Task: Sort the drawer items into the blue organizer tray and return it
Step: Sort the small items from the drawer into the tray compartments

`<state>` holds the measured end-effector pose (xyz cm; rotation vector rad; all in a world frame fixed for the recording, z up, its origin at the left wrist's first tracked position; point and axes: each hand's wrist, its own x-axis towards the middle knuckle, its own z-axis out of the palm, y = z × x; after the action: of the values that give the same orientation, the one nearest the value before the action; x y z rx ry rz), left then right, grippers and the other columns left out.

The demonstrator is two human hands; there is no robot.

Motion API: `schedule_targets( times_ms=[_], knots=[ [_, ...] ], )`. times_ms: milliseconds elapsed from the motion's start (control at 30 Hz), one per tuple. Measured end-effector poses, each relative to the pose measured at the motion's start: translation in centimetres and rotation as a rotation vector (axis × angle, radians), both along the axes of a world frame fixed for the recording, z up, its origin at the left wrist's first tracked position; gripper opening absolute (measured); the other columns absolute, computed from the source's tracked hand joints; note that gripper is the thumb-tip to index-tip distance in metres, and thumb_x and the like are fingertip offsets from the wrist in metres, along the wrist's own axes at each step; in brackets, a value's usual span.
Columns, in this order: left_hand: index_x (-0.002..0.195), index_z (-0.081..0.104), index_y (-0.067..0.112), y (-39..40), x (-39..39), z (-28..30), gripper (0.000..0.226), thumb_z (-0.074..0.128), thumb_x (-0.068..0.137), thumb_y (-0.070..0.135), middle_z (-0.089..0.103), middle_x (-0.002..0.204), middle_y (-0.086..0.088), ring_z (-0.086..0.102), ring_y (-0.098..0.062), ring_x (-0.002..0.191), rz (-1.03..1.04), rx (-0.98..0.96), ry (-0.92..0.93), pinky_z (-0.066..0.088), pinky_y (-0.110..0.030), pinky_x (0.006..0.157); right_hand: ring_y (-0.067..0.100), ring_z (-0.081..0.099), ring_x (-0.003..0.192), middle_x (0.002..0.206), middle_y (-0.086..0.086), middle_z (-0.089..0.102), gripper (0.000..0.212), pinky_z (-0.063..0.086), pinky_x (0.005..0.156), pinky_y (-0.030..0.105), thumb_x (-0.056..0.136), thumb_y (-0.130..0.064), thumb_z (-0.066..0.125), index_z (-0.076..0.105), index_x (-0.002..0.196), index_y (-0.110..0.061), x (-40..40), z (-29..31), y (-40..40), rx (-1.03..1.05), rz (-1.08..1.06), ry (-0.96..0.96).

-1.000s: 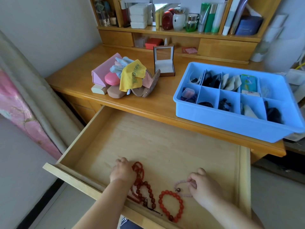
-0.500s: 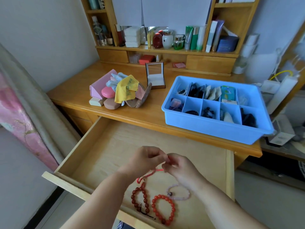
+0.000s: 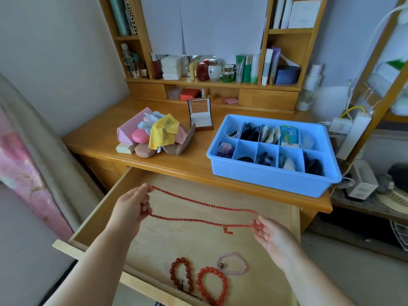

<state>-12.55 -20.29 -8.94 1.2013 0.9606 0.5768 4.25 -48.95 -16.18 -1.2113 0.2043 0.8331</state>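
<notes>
I hold a long red necklace (image 3: 198, 203) stretched as a loop over the open drawer (image 3: 194, 239). My left hand (image 3: 130, 208) grips its left end: the upper strand leaves my fingers (image 3: 144, 191) near the thumb tip and the lower strand comes out beneath my curled fingers. My right hand (image 3: 271, 236) takes the right end, palm turned up, with the beads hooked over my loosely bent fingertips (image 3: 257, 225). A small red pendant hangs from the lower strand, just left of my right hand. The whole necklace hangs above the drawer floor, not touching it.

Below the necklace, on the drawer floor near its front edge, lie three bracelets: a dark red one (image 3: 181, 272) at the left, a bright red one (image 3: 212, 283) just beside it, and a pale pink one (image 3: 231, 262) behind and to the right of the bright red one, touching or nearly touching it.

Beyond the drawer, on the worktop (image 3: 198, 160), the blue tray (image 3: 271, 173) sits at the right, its compartments already holding small items. Left of the tray lie a yellow cloth (image 3: 164, 131) on a heap of pink cases, and a small open box (image 3: 199, 114) behind them.
</notes>
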Motion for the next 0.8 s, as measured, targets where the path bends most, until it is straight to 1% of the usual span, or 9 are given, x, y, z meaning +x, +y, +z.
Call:
schedule_targets(
  times_ms=[67,167,267,367,433,533,667,733,800],
  knots=[
    [0.086,0.072,0.016,-1.7,0.1,0.1,0.020,0.058,0.092,0.028,0.052,0.057,0.005,0.044,-0.011,0.052,-0.154,0.293,0.219,0.046,-0.026,0.055,0.026,0.065,0.088,0.078,0.011,0.067,0.008,0.048,0.089,0.040,0.084,-0.011,0.059,0.058,0.085,-0.003,-0.2,1.2,0.2,0.137,0.056,-0.029],
    [0.077,0.072,0.031,-5.6,1.3,1.9,0.017,0.061,0.090,0.029,0.060,0.056,0.012,0.039,-0.003,0.045,-0.645,0.690,0.344,0.032,-0.015,0.046,0.025,0.063,0.075,0.069,0.009,0.061,0.016,0.051,0.079,0.038,0.076,-0.022,0.059,0.058,0.071,-0.007,-0.8,3.8,1.5,0.248,0.163,-0.175],
    [0.074,0.071,0.033,-9.2,3.0,2.8,0.016,0.064,0.088,0.032,0.054,0.054,0.013,0.037,-0.002,0.046,-0.988,0.736,0.290,0.028,-0.012,0.046,0.024,0.065,0.078,0.078,0.012,0.067,0.026,0.051,0.077,0.035,0.084,-0.028,0.052,0.064,0.082,-0.005,-1.8,5.8,3.0,0.207,0.325,-0.330],
    [0.074,0.069,0.018,-11.2,4.7,2.7,0.020,0.061,0.091,0.025,0.053,0.051,0.017,0.039,0.001,0.045,-0.918,0.731,0.171,0.029,-0.008,0.046,0.021,0.059,0.065,0.067,0.010,0.060,0.033,0.046,0.069,0.033,0.089,-0.033,0.049,0.062,0.087,-0.003,-2.7,6.5,3.3,0.201,0.468,-0.303],
    [0.072,0.066,0.019,-10.9,5.5,2.4,0.023,0.058,0.093,0.024,0.046,0.045,0.016,0.035,-0.001,0.040,-0.703,0.650,0.173,0.028,-0.011,0.043,0.017,0.046,0.050,0.054,0.003,0.045,0.026,0.040,0.056,0.029,0.083,-0.031,0.056,0.060,0.082,-0.006,-2.8,6.5,2.8,0.195,0.483,-0.199],
    [0.070,0.059,0.014,-8.9,5.5,1.2,0.028,0.059,0.092,0.030,0.039,0.054,0.005,0.034,-0.010,0.045,-0.451,0.280,0.182,0.035,-0.023,0.048,0.009,0.031,0.039,0.047,-0.004,0.030,0.016,0.038,0.046,0.025,0.082,-0.024,0.058,0.059,0.076,-0.009,-2.4,6.0,1.9,0.259,0.424,0.024],
    [0.067,0.045,0.016,-6.7,3.8,-1.1,0.031,0.062,0.090,0.029,0.038,0.047,0.003,0.042,-0.012,0.043,-0.221,-0.298,0.009,0.051,-0.032,0.066,0.006,0.028,0.034,0.045,-0.006,0.029,0.021,0.038,0.040,0.023,0.085,-0.026,0.057,0.058,0.073,-0.010,-1.3,5.3,0.6,0.351,0.366,0.201],
    [0.065,0.043,0.017,-5.8,3.0,-2.0,0.034,0.061,0.090,0.032,0.036,0.043,0.004,0.043,-0.010,0.040,-0.075,-0.484,-0.094,0.050,-0.037,0.078,0.007,0.028,0.033,0.045,-0.006,0.030,0.026,0.037,0.039,0.023,0.085,-0.031,0.059,0.054,0.071,-0.010,-0.7,4.9,0.0,0.377,0.385,0.203],
    [0.064,0.044,0.016,-4.9,2.3,-2.4,0.035,0.058,0.091,0.034,0.035,0.042,0.005,0.041,-0.009,0.038,0.058,-0.605,-0.225,0.050,-0.035,0.080,0.008,0.031,0.033,0.044,-0.005,0.032,0.032,0.038,0.040,0.024,0.083,-0.033,0.068,0.052,0.070,-0.010,-0.2,4.6,-0.7,0.437,0.435,0.194]
  ],
)
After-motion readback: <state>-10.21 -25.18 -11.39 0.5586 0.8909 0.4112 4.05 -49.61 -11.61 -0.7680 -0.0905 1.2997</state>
